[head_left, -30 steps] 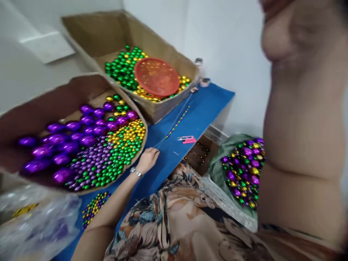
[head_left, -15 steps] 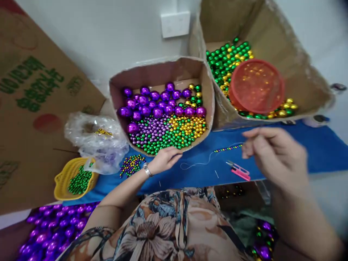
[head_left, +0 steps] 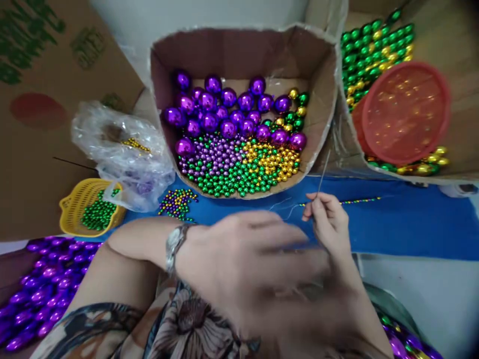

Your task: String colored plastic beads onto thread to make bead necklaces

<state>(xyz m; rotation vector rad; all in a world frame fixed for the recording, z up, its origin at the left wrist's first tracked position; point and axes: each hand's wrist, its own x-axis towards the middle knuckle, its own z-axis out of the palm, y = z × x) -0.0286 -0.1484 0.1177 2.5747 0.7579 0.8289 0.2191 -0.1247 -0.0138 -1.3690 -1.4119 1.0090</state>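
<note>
My right hand (head_left: pixel 331 214) is closed in a pinch over the blue cloth (head_left: pixel 411 219), holding a thin needle (head_left: pixel 324 172) that points up. Behind its fingers runs a short string of small purple, green and gold beads (head_left: pixel 361 201), with loose thread on its left side. My left hand (head_left: pixel 247 262), wearing a metal bracelet watch (head_left: pixel 175 247), is large and blurred in front of my lap. Its fingers stretch to the right, apart from each other, and I see nothing held. The pink-handled snips are out of sight, apparently behind this hand.
A cardboard box (head_left: pixel 243 47) of large purple and small mixed beads stands ahead. Right of it, another box (head_left: pixel 449 30) holds green and gold beads and a red bowl (head_left: pixel 407 114). On the left are a yellow basket (head_left: pixel 69 212), a plastic bag (head_left: pixel 92 127) and loose beads (head_left: pixel 177 203).
My left hand has left the front box's rim and swung right, close to the camera. My right hand now sits by the bead string with the needle. The view has turned left and down.
</note>
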